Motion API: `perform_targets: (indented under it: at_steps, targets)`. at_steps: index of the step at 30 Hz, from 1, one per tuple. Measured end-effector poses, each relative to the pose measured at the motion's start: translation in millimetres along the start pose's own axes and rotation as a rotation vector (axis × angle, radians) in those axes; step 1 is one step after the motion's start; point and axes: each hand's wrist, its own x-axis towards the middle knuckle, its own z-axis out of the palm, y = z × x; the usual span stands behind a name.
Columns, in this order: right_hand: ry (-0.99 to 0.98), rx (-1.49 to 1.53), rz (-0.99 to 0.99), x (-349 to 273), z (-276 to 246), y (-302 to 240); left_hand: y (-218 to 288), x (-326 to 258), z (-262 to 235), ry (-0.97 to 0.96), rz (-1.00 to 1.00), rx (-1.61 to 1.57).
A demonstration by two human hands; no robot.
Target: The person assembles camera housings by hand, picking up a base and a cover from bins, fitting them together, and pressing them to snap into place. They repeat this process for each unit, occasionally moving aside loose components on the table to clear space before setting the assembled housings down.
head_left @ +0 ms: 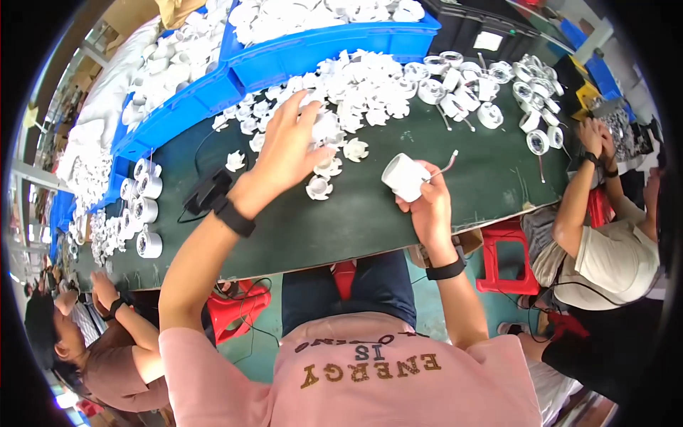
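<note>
My right hand (432, 213) grips a white cylindrical housing (405, 176) above the near part of the green table (299, 235). A short thin wire (449, 162) with a small connector at its end sticks out beside my fingers. My left hand (288, 146) is stretched over the near edge of a heap of white claw-edged plastic parts (363, 89), its fingers and thumb apart. I see nothing held in it. One loose claw-edged part (319, 188) lies just below that hand on the tabletop.
Blue bins (334, 53) of white parts line the far side, next to a black crate (484, 32). Ring-shaped units with wires (489, 114) lie at the right; white cylinders (148, 243) stand at the left. People sit on both sides. A red stool (505, 260) is at the right.
</note>
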Motion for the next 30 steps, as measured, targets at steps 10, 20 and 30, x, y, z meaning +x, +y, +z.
perform_targets:
  at_steps: [10,20,30]
  targets:
    - [-0.476,-0.164,0.137,-31,7,-32,117,-54,-6,-0.424,-0.541,-1.353]
    - [-0.737,-0.555,0.088,-23,61,-56,119,-92,-13,-0.193,-0.736,-1.572]
    - [-0.433,-0.508,0.269,16,129,-39,71,-188,-75,0.211,-0.728,-1.272]
